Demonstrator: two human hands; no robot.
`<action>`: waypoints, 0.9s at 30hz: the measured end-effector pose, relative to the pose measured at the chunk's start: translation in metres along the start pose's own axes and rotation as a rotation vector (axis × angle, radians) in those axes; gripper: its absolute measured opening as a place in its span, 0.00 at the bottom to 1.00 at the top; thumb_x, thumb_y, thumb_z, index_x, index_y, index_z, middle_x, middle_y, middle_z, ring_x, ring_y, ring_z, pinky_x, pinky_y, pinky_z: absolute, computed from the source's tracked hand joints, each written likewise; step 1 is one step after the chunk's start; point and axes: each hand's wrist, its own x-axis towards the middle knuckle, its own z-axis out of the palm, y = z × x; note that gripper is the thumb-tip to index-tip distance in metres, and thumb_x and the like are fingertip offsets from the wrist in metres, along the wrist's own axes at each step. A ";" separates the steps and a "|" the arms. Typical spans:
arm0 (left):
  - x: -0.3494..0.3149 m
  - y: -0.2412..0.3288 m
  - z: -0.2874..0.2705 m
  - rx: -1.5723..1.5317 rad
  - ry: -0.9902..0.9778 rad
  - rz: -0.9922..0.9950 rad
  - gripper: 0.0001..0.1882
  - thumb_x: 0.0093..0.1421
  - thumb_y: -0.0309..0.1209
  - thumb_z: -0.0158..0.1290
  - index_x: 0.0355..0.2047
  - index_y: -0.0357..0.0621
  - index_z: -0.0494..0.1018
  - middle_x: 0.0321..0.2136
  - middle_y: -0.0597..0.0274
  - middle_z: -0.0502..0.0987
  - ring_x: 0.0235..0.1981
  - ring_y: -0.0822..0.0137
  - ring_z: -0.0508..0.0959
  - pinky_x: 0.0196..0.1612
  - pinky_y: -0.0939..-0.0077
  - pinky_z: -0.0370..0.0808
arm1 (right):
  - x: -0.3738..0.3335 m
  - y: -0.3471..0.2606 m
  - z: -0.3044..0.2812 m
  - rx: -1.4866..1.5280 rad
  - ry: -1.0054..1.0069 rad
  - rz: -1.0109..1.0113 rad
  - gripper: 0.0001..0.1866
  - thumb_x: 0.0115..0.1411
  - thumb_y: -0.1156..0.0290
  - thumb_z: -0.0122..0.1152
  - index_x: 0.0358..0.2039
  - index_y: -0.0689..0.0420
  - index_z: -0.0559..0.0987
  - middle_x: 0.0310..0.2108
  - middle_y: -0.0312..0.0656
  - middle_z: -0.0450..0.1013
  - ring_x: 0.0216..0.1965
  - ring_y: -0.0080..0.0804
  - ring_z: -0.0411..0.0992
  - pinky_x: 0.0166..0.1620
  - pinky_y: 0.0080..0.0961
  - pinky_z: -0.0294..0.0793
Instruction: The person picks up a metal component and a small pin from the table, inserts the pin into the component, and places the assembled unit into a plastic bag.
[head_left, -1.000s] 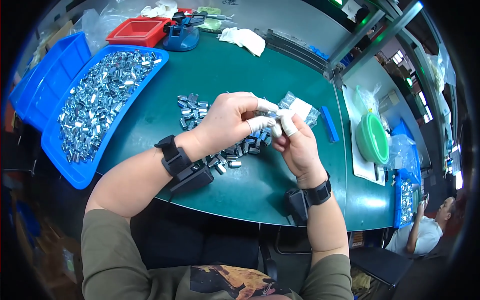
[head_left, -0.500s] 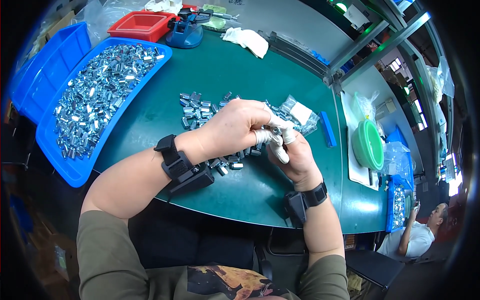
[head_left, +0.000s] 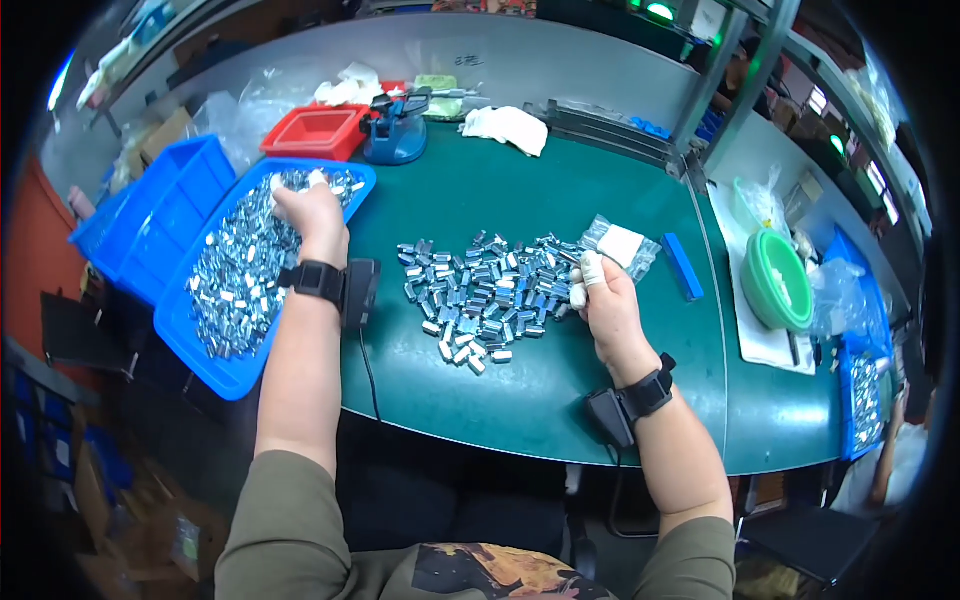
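My left hand [head_left: 312,215], with white covers on its fingertips, reaches over the far part of a blue tray [head_left: 230,384] heaped with small silver metal pieces [head_left: 235,285], which look like long hex nuts. Its fingers are apart, and I see nothing held between them. At the right edge of a loose pile of the same silver pieces [head_left: 485,290] on the green table is my right hand [head_left: 612,310]. The white-covered thumb and fingers there are pinched together; what they hold is too small and partly hidden to name. Both wrists wear black strapped devices.
Beyond the pile lie a clear plastic bag [head_left: 635,265] with a white label and a blue bar [head_left: 683,267]. Green bowls [head_left: 775,280] stand at the right. A red bin [head_left: 315,132], a dark blue tool [head_left: 395,138] and a white cloth [head_left: 506,128] sit along the back.
My left hand has left my right hand and swung left to the blue tray. Its fingers have spread. My right hand stays beside the pile, still pinched. The whole view has shifted.
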 end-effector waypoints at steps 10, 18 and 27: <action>-0.109 0.009 0.013 0.418 -1.554 0.725 0.10 0.51 0.21 0.46 0.35 0.35 0.71 0.33 0.57 0.74 0.37 0.66 0.72 0.42 0.77 0.66 | 0.023 0.021 -0.007 -0.243 0.078 -0.161 0.08 0.56 0.71 0.45 0.26 0.59 0.72 0.19 0.33 0.66 0.21 0.18 0.62 0.23 0.20 0.61; -0.111 0.023 0.001 0.352 -1.542 0.228 0.12 0.53 0.21 0.45 0.40 0.37 0.68 0.29 0.63 0.72 0.29 0.74 0.70 0.33 0.85 0.66 | 0.005 0.000 -0.006 -0.299 0.087 -0.245 0.10 0.55 0.68 0.50 0.24 0.62 0.70 0.17 0.42 0.68 0.20 0.28 0.67 0.24 0.26 0.65; -0.150 0.049 -0.018 -0.209 -1.529 -0.426 0.10 0.57 0.25 0.45 0.39 0.38 0.67 0.26 0.67 0.70 0.24 0.78 0.69 0.27 0.89 0.67 | 0.004 0.004 0.000 -0.217 0.101 -0.365 0.10 0.54 0.68 0.52 0.26 0.62 0.69 0.20 0.45 0.69 0.22 0.33 0.69 0.25 0.27 0.66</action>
